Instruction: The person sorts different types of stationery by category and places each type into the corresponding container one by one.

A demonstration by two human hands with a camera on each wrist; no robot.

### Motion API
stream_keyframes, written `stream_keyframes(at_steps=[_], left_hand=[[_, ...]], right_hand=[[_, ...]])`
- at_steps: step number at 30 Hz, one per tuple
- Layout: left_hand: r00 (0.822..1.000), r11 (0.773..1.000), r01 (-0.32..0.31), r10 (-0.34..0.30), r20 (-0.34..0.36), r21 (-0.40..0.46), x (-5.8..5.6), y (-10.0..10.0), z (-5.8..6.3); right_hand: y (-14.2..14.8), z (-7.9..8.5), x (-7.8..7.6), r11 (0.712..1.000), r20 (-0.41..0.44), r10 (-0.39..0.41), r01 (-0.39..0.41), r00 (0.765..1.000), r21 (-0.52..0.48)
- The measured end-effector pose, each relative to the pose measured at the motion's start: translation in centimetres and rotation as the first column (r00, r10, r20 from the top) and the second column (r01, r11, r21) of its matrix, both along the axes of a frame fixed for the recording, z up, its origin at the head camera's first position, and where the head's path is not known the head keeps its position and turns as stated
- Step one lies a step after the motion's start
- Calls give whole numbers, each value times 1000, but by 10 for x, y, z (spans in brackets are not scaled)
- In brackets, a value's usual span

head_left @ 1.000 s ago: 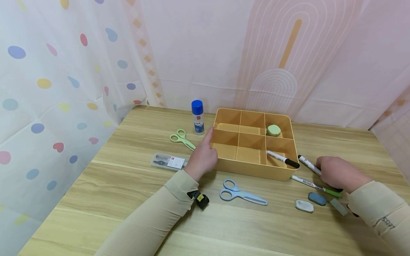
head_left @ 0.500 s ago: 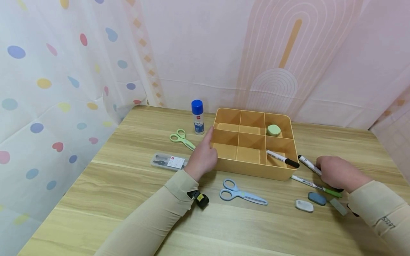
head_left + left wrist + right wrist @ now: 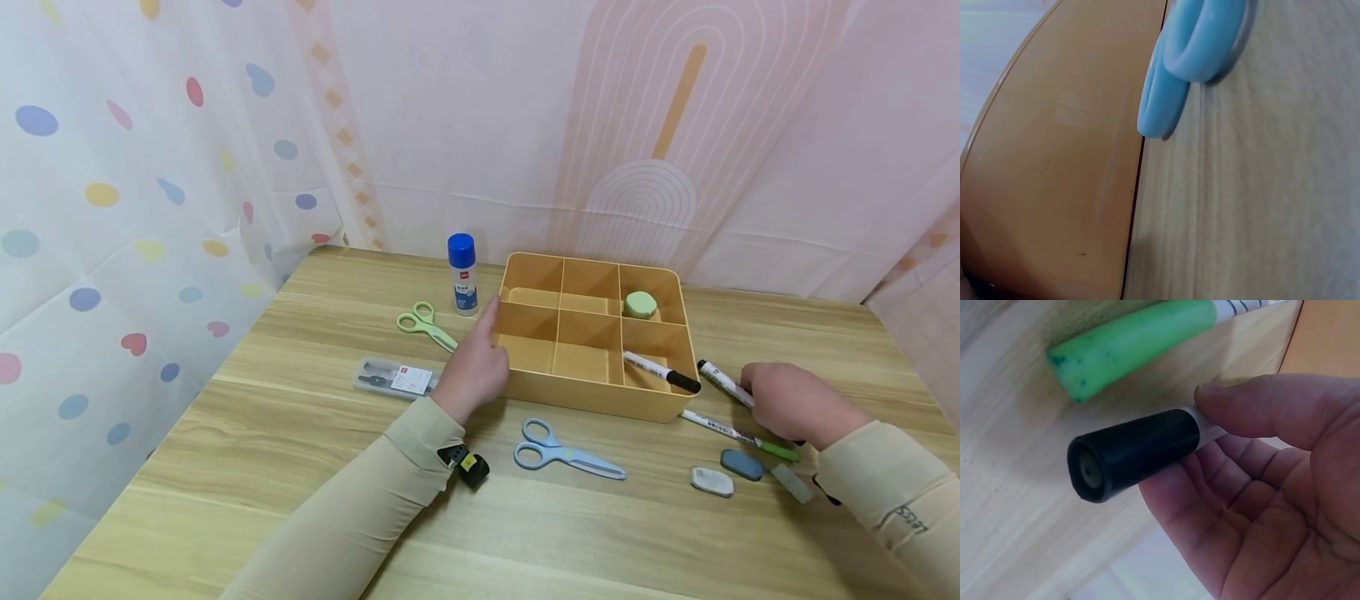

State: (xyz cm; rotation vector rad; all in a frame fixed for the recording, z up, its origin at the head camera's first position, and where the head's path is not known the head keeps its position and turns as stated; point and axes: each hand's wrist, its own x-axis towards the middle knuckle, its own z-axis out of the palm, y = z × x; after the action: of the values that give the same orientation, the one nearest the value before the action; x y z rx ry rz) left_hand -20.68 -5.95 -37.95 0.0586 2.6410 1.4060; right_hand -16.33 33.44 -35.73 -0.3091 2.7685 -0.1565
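Note:
My left hand rests against the left side of an orange divided organizer box, index finger straight along its rim; its other fingers are mostly hidden. To the right of the box, my right hand pinches a white marker between thumb and fingers. The marker's black end sticks out past the fingertips in the right wrist view. Beside it on the table lies a white marker with a green end. Another black-capped marker leans in the front right compartment. A pale green rounded block sits in the back right one.
Blue scissors lie in front of the box. White, blue and grey erasers lie at front right. Left are a blue-capped glue bottle, green scissors and a clear case. A curtain hangs behind.
My right hand has lifted very slightly with its marker. The left hand and the box hold their place, and the other things lie where they were.

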Motion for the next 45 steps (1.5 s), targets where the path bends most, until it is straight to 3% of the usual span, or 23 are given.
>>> stream_keyframes(at_steps=[10, 29, 45], left_hand=[[1000, 1000, -2, 2, -4, -1, 1, 0, 1], [1000, 1000, 3, -2, -18, 2, 1, 0, 1], [1000, 1000, -4, 4, -11, -1, 0, 0, 0]], right_hand=[[-1, 7, 0, 998, 20, -43, 43, 999, -40], [-3, 27, -1, 999, -114, -27, 22, 993, -37], [-12, 42, -2, 996, -134, -52, 42, 990, -81]])
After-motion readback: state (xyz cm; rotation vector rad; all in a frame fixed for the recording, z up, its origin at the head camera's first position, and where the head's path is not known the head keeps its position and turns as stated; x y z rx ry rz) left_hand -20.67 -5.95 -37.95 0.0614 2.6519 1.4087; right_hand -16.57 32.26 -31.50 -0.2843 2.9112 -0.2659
